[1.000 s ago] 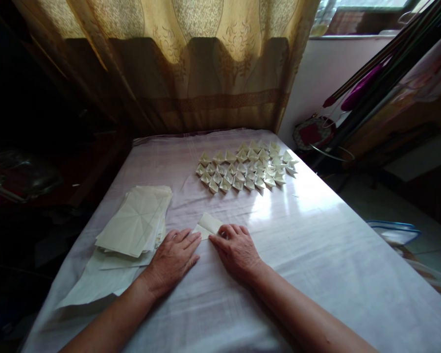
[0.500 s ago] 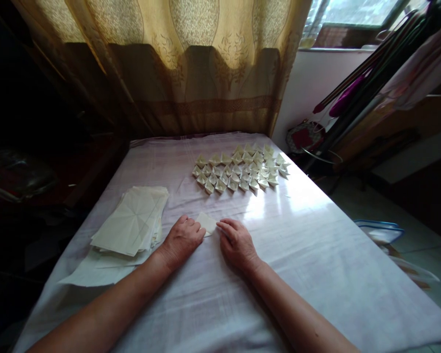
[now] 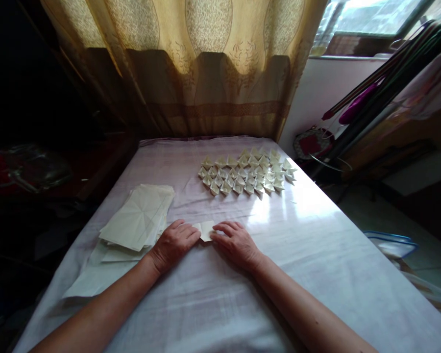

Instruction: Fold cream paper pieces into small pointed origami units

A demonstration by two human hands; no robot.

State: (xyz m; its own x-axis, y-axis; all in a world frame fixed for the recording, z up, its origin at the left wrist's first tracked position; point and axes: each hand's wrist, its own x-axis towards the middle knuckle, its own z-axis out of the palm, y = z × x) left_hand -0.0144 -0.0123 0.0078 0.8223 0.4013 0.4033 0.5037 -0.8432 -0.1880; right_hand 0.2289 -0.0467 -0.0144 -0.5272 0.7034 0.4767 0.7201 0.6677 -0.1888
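Observation:
A small folded piece of cream paper (image 3: pixel 206 229) lies on the white cloth of the table (image 3: pixel 316 255), between my two hands. My left hand (image 3: pixel 173 242) rests palm down with its fingers curled onto the paper's left edge. My right hand (image 3: pixel 235 242) lies palm down too, and its fingertips press the paper's right edge. A stack of flat creased cream sheets (image 3: pixel 139 218) sits just left of my left hand. Further back, several small folded paper shapes (image 3: pixel 247 175) stand in rows.
A patterned tan curtain (image 3: pixel 213 73) hangs behind the table's far edge. Dark clutter fills the left side. To the right stand leaning poles (image 3: pixel 382 83), a red round object (image 3: pixel 312 143) and a blue-rimmed container (image 3: pixel 391 242) on the floor.
The paper between my hands has become smaller, folded in on itself. Both hands have closed in on it from either side.

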